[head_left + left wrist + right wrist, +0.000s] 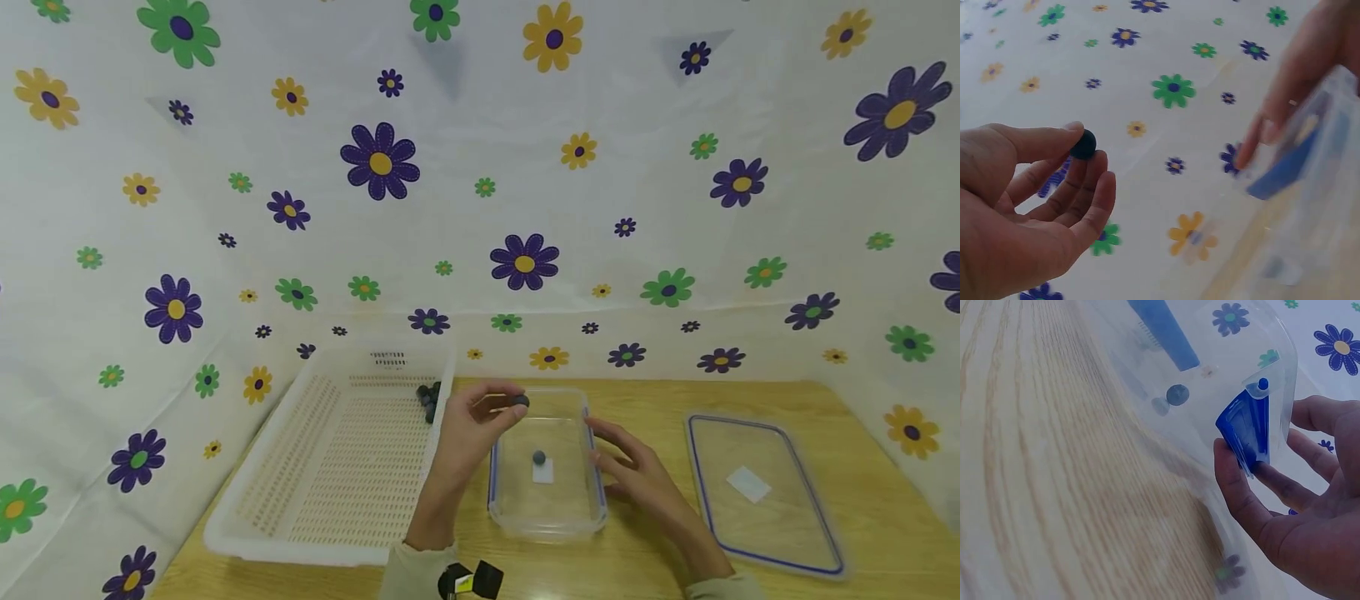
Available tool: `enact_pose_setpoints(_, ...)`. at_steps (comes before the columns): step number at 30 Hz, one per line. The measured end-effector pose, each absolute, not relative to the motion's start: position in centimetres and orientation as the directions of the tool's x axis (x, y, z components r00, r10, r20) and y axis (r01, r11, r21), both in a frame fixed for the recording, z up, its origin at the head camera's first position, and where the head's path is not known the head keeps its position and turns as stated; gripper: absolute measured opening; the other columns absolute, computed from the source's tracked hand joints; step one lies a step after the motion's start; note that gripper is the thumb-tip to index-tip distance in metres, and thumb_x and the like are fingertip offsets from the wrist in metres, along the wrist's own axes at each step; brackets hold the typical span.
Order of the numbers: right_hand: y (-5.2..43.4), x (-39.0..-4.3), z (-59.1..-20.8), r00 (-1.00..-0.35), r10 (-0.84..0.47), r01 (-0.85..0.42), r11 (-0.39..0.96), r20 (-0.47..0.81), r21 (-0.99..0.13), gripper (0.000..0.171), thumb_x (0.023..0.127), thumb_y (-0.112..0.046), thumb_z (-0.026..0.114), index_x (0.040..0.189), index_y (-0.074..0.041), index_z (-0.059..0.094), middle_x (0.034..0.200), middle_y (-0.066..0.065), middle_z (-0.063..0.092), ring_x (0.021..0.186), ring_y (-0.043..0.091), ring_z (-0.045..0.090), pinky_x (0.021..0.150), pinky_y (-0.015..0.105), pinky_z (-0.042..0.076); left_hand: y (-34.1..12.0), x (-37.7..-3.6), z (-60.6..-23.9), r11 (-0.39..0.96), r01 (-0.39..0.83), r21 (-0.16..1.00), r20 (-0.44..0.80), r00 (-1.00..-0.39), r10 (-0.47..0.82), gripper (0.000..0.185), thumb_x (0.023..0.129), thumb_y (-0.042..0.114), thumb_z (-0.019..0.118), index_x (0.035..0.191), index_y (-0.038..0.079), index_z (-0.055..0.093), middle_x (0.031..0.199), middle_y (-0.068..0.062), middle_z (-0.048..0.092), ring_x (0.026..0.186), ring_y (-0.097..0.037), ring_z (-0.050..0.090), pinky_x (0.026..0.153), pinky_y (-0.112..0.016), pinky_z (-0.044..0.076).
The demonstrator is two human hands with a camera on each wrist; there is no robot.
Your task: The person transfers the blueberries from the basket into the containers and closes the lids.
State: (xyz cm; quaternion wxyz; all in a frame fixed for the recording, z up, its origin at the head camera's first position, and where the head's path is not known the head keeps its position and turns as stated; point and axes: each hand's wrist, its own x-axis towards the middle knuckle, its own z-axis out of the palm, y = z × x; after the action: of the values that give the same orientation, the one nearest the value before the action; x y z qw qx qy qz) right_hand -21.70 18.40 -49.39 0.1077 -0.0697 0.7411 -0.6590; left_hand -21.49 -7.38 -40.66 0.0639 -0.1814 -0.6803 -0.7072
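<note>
My left hand [477, 417] pinches a small dark blue blueberry [1084, 144] between thumb and fingertips, over the far left part of a clear plastic food container [517, 521]. The hand's other fingers curl loosely beneath it in the left wrist view. Another blueberry [539, 457] lies inside the container, beside a white label [543, 473]. My right hand [637, 467] holds the container's right side, its fingertips around a blue side clip [1247, 428]. That clip hangs folded down from the rim.
A white perforated plastic basket [322, 546] stands to the left, with several blueberries [429, 402] clustered by its far right wall. On the right, a clear lid [780, 500] with a blue seal lies on the wooden table [645, 562]. Flower-patterned cloth [480, 225] encloses the back and sides.
</note>
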Motion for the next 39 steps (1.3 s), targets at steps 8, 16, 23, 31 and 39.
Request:
enact_pose_setpoints(8,18.6,-21.3,-49.1,-0.964,-0.261,0.022,0.129,-0.056,-0.991,0.053,0.105,-0.026,0.06,0.155,-0.017,0.044,0.163,0.019,0.032,0.141,0.056,0.036,0.091,0.055,0.056,-5.0,-22.1,-44.2,-0.146,0.258,0.955,0.28,-0.946,0.161,0.024,0.092,-0.004,0.073,0.113,-0.013,0.067,0.113,-0.02,0.067,0.104,-0.03,0.068,0.084,-0.028,0.058)
enact_pose_setpoints(16,18.9,-21.2,-49.0,-0.959,-0.278,0.016,0.12,-0.049,-0.993,0.055,0.105,-0.026,0.06,0.156,-0.016,0.043,0.164,0.019,0.029,0.142,0.056,0.033,0.091,0.054,0.057,-3.7,-22.3,-46.8,-0.124,0.256,0.959,0.27,-0.955,0.119,0.019,0.09,-0.006,0.074,0.109,-0.008,0.07,0.113,-0.022,0.068,0.104,-0.033,0.067,0.085,-0.027,0.058)
enact_pose_setpoints(23,18.8,-21.2,-49.1,-0.958,-0.281,0.026,0.125,-0.06,-0.992,0.055,0.106,-0.027,0.059,0.157,-0.017,0.041,0.165,0.019,0.028,0.143,0.056,0.031,0.092,0.055,0.056,-3.2,-22.3,-47.4,-0.02,0.292,0.956,0.292,-0.946,0.141,0.018,0.09,-0.004,0.075,0.108,-0.006,0.071,0.109,-0.018,0.071,0.103,-0.033,0.069,0.085,-0.031,0.058)
enact_pose_setpoints(31,18.6,-21.5,-49.1,-0.955,-0.294,0.019,0.104,-0.049,-0.994,0.056,0.106,-0.026,0.059,0.157,-0.015,0.04,0.165,0.019,0.027,0.142,0.055,0.034,0.092,0.053,0.056,-3.4,-22.4,-47.5,0.062,0.319,0.946,0.305,-0.937,0.168,0.014,0.092,-0.001,0.074,0.105,0.002,0.074,0.106,-0.016,0.071,0.098,-0.025,0.07,0.085,-0.03,0.059)
enact_pose_setpoints(39,18.3,-21.6,-49.3,-0.96,-0.275,0.015,0.132,-0.051,-0.991,0.055,0.106,-0.025,0.059,0.157,-0.016,0.041,0.164,0.02,0.028,0.141,0.056,0.035,0.091,0.052,0.057,-3.8,-22.2,-46.9,0.104,0.354,0.929,0.331,-0.924,0.191,0.015,0.093,0.002,0.074,0.109,0.002,0.073,0.11,-0.016,0.071,0.1,-0.022,0.069,0.088,-0.034,0.058)
